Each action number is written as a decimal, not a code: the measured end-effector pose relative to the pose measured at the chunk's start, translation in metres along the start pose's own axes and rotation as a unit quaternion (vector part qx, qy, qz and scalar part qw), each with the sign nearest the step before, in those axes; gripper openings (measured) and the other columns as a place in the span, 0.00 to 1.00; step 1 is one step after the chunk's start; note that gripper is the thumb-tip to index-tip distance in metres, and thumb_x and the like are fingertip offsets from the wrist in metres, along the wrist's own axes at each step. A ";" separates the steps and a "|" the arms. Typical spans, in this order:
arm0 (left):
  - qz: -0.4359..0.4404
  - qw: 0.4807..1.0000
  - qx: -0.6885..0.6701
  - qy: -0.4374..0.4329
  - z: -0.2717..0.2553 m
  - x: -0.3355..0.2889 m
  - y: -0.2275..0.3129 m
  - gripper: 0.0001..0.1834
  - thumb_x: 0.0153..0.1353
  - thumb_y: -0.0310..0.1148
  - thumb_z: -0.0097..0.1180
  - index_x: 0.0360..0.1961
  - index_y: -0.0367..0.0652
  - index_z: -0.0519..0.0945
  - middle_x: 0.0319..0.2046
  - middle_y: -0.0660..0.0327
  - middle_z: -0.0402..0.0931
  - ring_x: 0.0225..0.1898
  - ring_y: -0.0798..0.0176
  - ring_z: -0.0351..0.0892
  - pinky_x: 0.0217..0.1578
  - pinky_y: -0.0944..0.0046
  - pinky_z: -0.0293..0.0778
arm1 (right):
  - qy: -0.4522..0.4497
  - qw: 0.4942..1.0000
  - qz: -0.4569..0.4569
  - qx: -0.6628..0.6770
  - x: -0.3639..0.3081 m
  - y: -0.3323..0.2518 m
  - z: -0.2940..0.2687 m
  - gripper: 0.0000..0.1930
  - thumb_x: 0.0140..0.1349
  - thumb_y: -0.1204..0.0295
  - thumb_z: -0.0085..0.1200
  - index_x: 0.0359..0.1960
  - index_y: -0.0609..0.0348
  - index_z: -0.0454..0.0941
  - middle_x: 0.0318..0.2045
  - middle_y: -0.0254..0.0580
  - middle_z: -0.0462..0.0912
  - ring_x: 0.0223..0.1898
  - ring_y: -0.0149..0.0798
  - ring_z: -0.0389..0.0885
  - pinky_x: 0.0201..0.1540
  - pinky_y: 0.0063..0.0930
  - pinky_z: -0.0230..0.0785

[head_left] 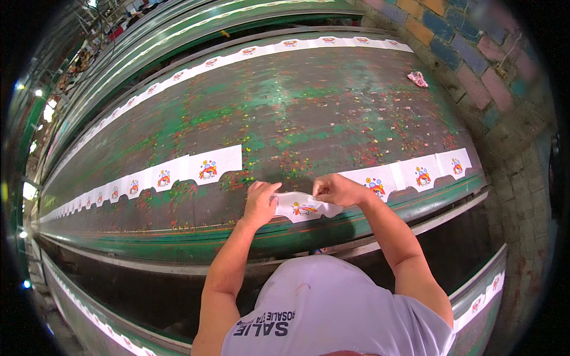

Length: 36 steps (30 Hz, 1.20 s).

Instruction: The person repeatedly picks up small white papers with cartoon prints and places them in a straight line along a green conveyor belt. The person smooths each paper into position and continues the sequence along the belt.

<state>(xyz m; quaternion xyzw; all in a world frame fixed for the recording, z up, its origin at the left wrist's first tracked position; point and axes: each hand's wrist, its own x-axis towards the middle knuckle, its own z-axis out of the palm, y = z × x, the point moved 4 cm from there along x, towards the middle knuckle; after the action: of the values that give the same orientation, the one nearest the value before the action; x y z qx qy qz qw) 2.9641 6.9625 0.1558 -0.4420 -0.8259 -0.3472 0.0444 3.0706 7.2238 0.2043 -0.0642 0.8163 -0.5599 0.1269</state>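
Observation:
Between my two hands a white cut fabric piece (303, 215) with a colourful cartoon print is held up off the near edge of the long table, its middle curving. My left hand (261, 203) grips its left end, thumb and fingers closed on the cloth. Its upper right edge is pinched by my right hand (337, 190), fingers curled. To the right, a printed white piece (380, 183) lies flat beside my right wrist, partly hidden by it. On the left, another printed piece (212, 165) ends the row lying on the table.
The long table (285, 113) is dark and green, speckled with paint. A second row of printed pieces (249, 51) runs along its far edge. A crumpled pink cloth (418, 79) lies at the far right. Behind me stands another table with printed pieces (477, 306). A brick walkway borders the right.

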 end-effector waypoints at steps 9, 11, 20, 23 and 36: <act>-0.306 0.910 -0.231 0.156 -0.030 0.000 -0.080 0.19 0.66 0.23 0.71 0.58 0.39 0.89 0.44 0.60 0.91 0.43 0.68 0.87 0.48 0.63 0.82 | 0.048 0.985 -0.002 -0.163 0.043 0.042 -0.037 0.15 0.63 0.80 0.66 0.52 0.66 0.87 0.39 0.43 0.91 0.40 0.35 0.87 0.44 0.35 0.79; -0.278 0.924 -0.165 0.202 -0.037 0.006 -0.102 0.18 0.67 0.23 0.70 0.58 0.39 0.89 0.41 0.62 0.90 0.39 0.69 0.85 0.45 0.65 0.81 | 0.133 0.989 0.010 -0.058 0.065 0.056 -0.033 0.14 0.65 0.80 0.65 0.52 0.66 0.87 0.38 0.38 0.89 0.39 0.32 0.85 0.43 0.33 0.78; -0.183 0.937 0.057 0.291 -0.034 0.048 -0.171 0.19 0.63 0.24 0.72 0.56 0.45 0.89 0.41 0.57 0.88 0.48 0.47 0.85 0.58 0.46 0.76 | 0.385 0.922 0.044 -0.020 0.163 0.092 -0.042 0.14 0.67 0.71 0.69 0.53 0.62 0.89 0.38 0.43 0.92 0.38 0.34 0.88 0.45 0.33 0.81; -0.152 0.937 0.094 0.300 -0.030 0.056 -0.178 0.19 0.61 0.24 0.72 0.54 0.48 0.90 0.40 0.60 0.87 0.48 0.50 0.84 0.62 0.45 0.73 | 0.418 0.900 0.093 -0.084 0.169 0.096 -0.043 0.15 0.66 0.68 0.71 0.51 0.60 0.89 0.38 0.43 0.93 0.38 0.37 0.91 0.46 0.34 0.82; -0.155 0.938 0.141 0.276 -0.035 0.058 -0.172 0.32 0.58 0.27 0.72 0.65 0.42 0.81 0.60 0.50 0.82 0.66 0.41 0.77 0.69 0.38 0.68 | 0.433 0.879 0.086 0.183 0.144 0.103 -0.050 0.11 0.76 0.69 0.65 0.49 0.66 0.87 0.34 0.37 0.89 0.33 0.28 0.84 0.35 0.27 0.78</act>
<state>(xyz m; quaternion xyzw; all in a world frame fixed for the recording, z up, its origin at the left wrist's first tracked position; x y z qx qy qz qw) 2.7902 6.9183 0.1125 -0.1848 -0.8797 -0.3384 0.2782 2.9225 7.2711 0.1060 0.2791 0.6749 -0.6584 -0.1819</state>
